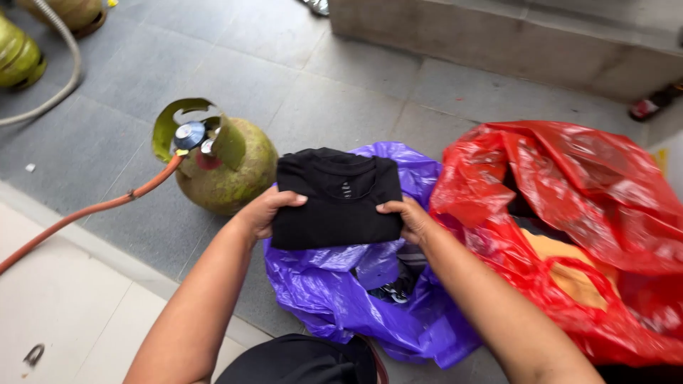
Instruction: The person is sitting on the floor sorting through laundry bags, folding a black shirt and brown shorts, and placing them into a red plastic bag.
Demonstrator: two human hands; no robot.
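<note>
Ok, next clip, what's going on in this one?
A person holds a folded black shirt with both hands, the left hand gripping its left edge and the right hand its right edge. The shirt is over an open purple plastic bag on the tiled floor, with dark clothing inside. A red plastic bag holding more clothes lies to the right. A green gas cylinder with an orange hose stands to the left.

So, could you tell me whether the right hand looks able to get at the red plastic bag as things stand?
Probably yes: the right hand grips the folded black shirt, but the red plastic bag lies open right beside that wrist, with nothing between them.
</note>
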